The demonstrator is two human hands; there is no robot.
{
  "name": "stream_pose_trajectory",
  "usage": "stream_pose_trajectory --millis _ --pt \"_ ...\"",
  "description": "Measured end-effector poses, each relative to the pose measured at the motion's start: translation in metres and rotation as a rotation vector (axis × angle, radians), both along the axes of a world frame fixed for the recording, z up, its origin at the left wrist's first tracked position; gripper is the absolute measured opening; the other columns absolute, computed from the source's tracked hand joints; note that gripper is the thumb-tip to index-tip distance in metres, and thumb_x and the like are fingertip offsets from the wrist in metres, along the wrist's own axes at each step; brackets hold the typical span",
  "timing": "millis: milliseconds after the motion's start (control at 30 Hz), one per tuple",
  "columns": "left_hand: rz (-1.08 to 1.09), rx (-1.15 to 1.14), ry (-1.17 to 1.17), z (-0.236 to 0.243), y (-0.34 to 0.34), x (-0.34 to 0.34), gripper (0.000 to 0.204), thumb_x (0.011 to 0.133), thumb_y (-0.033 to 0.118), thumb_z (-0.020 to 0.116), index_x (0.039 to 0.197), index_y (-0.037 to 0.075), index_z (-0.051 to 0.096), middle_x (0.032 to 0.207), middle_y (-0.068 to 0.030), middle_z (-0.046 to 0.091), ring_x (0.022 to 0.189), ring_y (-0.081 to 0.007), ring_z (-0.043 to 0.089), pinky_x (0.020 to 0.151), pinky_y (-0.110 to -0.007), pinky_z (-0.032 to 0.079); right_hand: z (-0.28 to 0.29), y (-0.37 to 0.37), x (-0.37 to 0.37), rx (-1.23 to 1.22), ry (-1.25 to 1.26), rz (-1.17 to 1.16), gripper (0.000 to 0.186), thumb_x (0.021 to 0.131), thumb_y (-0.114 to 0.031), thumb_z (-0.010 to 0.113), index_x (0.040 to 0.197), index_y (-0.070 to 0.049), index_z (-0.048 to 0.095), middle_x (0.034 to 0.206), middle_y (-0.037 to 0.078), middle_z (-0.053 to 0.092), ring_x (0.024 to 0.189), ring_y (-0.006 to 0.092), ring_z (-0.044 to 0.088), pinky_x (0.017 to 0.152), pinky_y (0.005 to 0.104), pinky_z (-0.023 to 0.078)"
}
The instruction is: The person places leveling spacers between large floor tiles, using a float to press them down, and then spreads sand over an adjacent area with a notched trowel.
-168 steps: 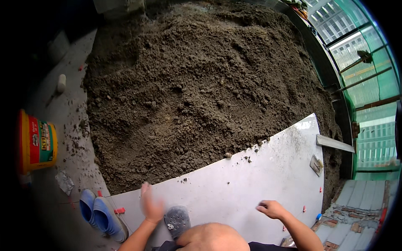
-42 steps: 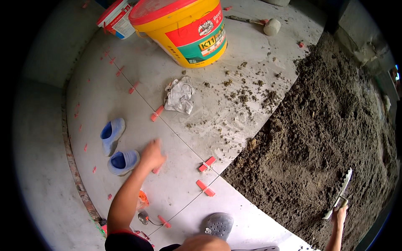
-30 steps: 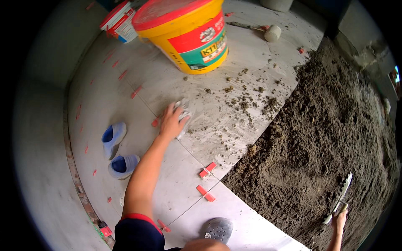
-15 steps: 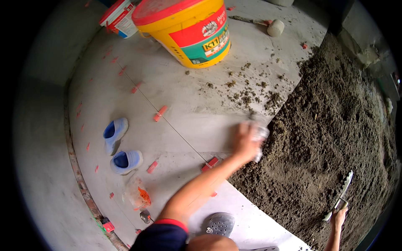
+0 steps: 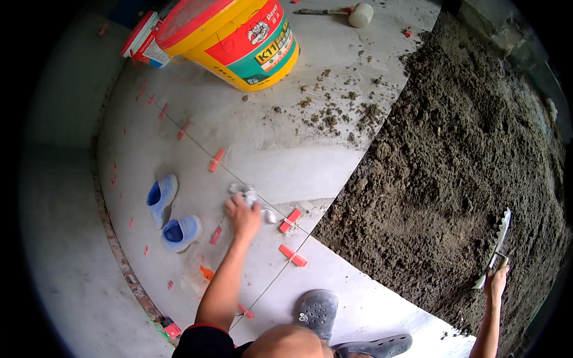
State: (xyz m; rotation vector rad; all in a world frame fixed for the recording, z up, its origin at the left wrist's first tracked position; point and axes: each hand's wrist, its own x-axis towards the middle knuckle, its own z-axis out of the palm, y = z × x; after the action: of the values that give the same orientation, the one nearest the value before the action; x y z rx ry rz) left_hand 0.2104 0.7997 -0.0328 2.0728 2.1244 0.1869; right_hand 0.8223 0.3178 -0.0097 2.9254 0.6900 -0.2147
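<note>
My left hand (image 5: 245, 218) is closed on a crumpled whitish rag (image 5: 249, 194), pressed against the pale floor tiles (image 5: 280, 173) close to a joint between them. Some of the rag spreads out past the fingers. On the far right, my right hand (image 5: 496, 280) grips a notched trowel (image 5: 501, 240) by its handle. Its toothed metal blade stands out above the dark, crumbly mortar bed (image 5: 430, 197). Red tile-levelling wedges (image 5: 290, 220) sit along the joints, just right of my left hand.
A yellow bucket with a red lid (image 5: 245, 51) and a smaller white pail (image 5: 146, 45) stand at the back. Mortar crumbs (image 5: 328, 119) litter the tiles. A mallet (image 5: 360, 15) lies far off, blue shoes (image 5: 181, 231) on the left. Grey clogs (image 5: 317, 313) are near me.
My left hand has swept the rag leftward, from the tile edge beside the mortar to the joint with the wedges. My right hand still holds the trowel. The whole view has shifted somewhat.
</note>
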Motion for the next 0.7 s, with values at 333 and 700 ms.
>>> stream_pose_trajectory --millis 333,700 --pt "-0.448 -0.198 -0.330 0.008 -0.081 0.204 0.050 0.078 0.008 0.062 0.121 -0.008 0.040 0.122 -0.0304 0.038 0.105 -0.0441 0.049 0.090 -0.052 0.045 0.002 -0.005 0.005 0.003 0.027 0.042 0.058 0.085 -0.021 0.070 0.123 0.008 0.037 0.107 0.034 0.061 0.102 0.0489 0.060 0.086 0.0495 0.049" --pt "-0.082 0.308 -0.366 0.044 0.139 0.089 0.056 0.073 -0.001 0.068 0.125 0.010 0.050 0.122 -0.0183 0.049 0.116 -0.0391 0.049 0.099 -0.046 0.042 -0.013 -0.026 0.020 0.027 0.054 -0.005 0.073 0.082 -0.017 0.072 0.135 0.010 0.031 0.106 0.033 0.061 0.100 0.0476 0.061 0.085 0.0465 0.050"
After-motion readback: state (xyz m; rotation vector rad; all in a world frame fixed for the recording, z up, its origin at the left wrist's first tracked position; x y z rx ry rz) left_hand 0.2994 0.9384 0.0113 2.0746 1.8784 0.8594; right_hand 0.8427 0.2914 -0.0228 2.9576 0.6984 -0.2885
